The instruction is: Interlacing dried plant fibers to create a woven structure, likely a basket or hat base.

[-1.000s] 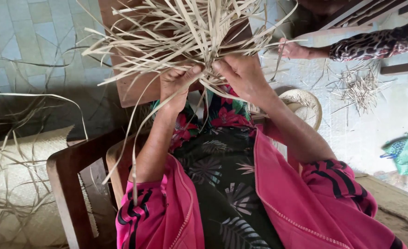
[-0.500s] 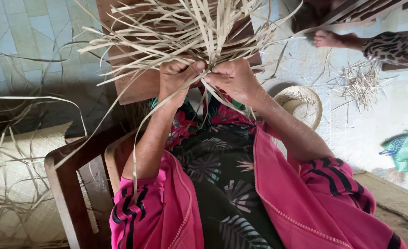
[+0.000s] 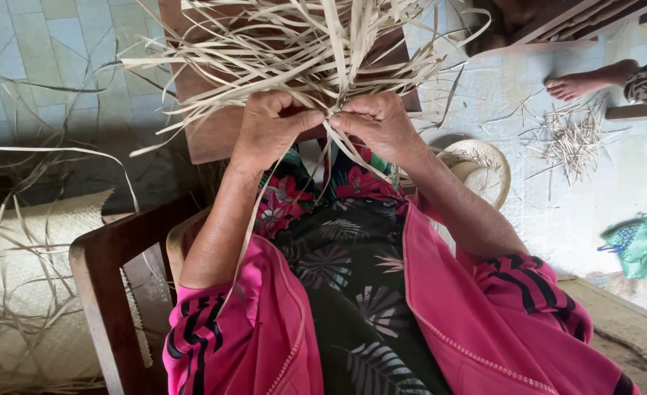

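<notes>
A loose fan of pale dried leaf strips (image 3: 316, 51) spreads over a brown wooden stool top (image 3: 214, 132) in front of me. My left hand (image 3: 268, 132) and my right hand (image 3: 378, 124) are closed side by side at the near edge of the fan, each pinching strips where they cross. A few long strips hang down from my hands over my floral dress (image 3: 338, 271). I sit in a wooden chair (image 3: 111, 285) and wear a pink jacket with black stripes.
A woven mat (image 3: 31, 285) with loose strip ends lies on the left floor. A small woven hat (image 3: 481, 168) sits right of my arm. Strip scraps (image 3: 572, 135), another person's bare foot (image 3: 583, 82) and a green cloth (image 3: 642, 245) are on the right floor.
My hands have come closer together at the edge of the strips and sit a little lower in view. The other person's foot has shifted right.
</notes>
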